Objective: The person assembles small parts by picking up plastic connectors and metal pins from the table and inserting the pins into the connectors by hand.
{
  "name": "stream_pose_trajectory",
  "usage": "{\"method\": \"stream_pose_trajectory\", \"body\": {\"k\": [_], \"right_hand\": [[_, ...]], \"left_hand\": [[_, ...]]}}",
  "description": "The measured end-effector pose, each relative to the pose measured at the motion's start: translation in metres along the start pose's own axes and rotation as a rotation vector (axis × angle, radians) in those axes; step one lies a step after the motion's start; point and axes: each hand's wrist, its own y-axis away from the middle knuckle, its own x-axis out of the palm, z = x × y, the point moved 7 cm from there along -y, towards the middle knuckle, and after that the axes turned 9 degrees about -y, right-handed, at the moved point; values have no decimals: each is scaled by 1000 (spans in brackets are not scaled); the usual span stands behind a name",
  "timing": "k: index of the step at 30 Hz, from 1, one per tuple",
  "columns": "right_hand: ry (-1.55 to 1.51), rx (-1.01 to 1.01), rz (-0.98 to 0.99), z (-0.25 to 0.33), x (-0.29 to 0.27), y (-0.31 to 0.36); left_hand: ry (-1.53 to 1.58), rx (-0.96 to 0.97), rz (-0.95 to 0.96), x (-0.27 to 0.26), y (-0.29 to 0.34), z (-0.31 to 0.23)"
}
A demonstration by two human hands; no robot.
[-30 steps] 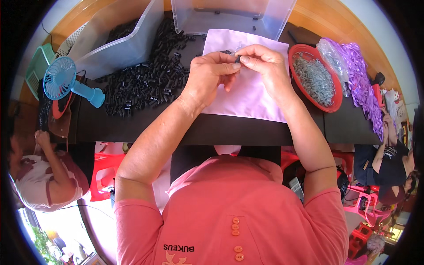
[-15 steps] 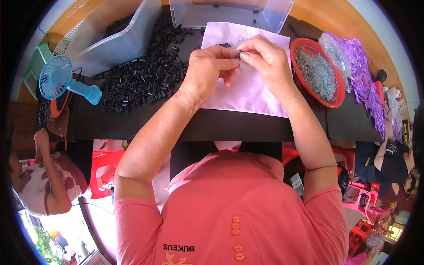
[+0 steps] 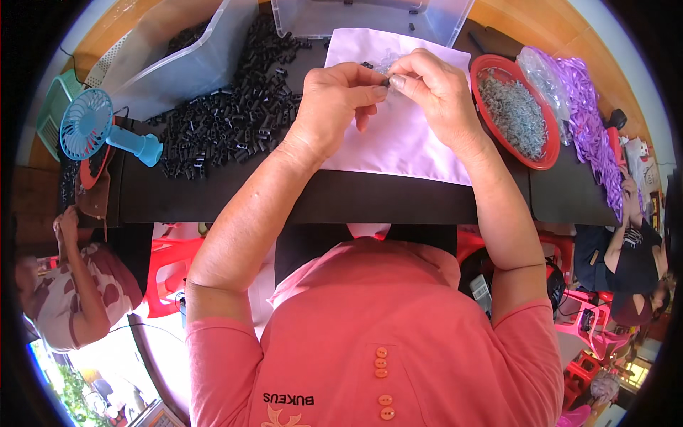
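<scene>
Over a pink cloth (image 3: 409, 146), my left hand (image 3: 331, 103) and my right hand (image 3: 437, 92) meet fingertip to fingertip. Each is closed in a pinch around a small black plastic piece (image 3: 386, 82), mostly covered by the fingers. Beyond the fingers, some small clear pieces (image 3: 384, 62) lie on the cloth. To the left of my left hand spreads a heap of small black tubular parts (image 3: 228, 128). A red oval basket (image 3: 549, 153) holding small clear, greyish pieces (image 3: 516, 110) stands to the right of my right hand.
A blue handheld fan (image 3: 89, 127) lies at the left, near a translucent bin (image 3: 171, 78). Another clear bin (image 3: 370, 18) stands at the back. Purple ribbon-like strips (image 3: 587, 124) and a clear plastic bag (image 3: 542, 82) lie at right. Other people sit on both sides.
Both hands stay pinched together at nearly the same spot, with the right fingers slightly shifted over the black piece. The whole view has tilted a little.
</scene>
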Motion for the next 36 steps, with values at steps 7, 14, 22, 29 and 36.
{"method": "stream_pose_trajectory", "body": {"k": [7,14,22,29,36], "right_hand": [[87,33,52,3,6,1],[395,-141,38,18,17,-3],[75,11,-56,2,3,1],[2,202,-27,-5,1,4],[57,109,-24,2,2,1]], "left_hand": [[-240,61,-90,0,5,-8],[-537,385,-177,-1,5,-14],[-71,-34,-33,-2,0,0],[-187,25,-69,-2,1,-5],[-304,34,-108,-3,2,-8]]}}
